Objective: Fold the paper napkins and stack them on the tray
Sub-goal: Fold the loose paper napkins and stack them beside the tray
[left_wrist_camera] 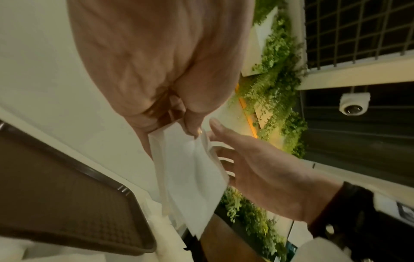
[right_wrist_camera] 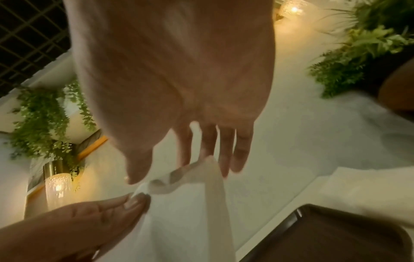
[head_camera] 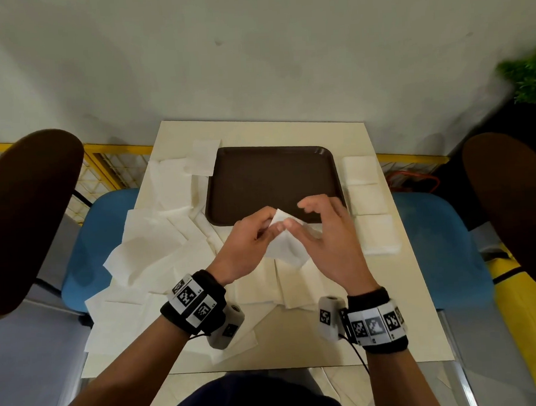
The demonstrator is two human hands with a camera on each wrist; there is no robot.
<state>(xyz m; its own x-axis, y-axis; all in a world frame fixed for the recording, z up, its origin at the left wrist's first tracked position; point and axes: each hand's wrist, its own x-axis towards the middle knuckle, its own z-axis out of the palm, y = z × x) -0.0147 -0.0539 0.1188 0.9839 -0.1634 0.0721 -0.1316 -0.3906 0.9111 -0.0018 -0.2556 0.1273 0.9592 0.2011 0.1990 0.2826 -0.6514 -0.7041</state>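
Note:
A white paper napkin (head_camera: 286,248) hangs in the air just before the near edge of the bare brown tray (head_camera: 259,178). My left hand (head_camera: 269,226) pinches its top corner between thumb and fingertips, plainly so in the left wrist view (left_wrist_camera: 192,131). My right hand (head_camera: 298,215) is beside it with straight, spread fingers; they touch the napkin (right_wrist_camera: 183,212) from behind while the thumb hovers at its top edge. Folded napkins (head_camera: 366,197) lie in a row right of the tray. Loose unfolded napkins (head_camera: 157,239) cover the table's left side.
More flat napkins (head_camera: 296,288) lie on the cream table (head_camera: 298,341) under my hands. Blue chair seats (head_camera: 107,242) (head_camera: 433,240) and dark brown chair backs (head_camera: 28,215) (head_camera: 515,205) flank the table. A wall stands behind it, with a green plant (head_camera: 530,74) at far right.

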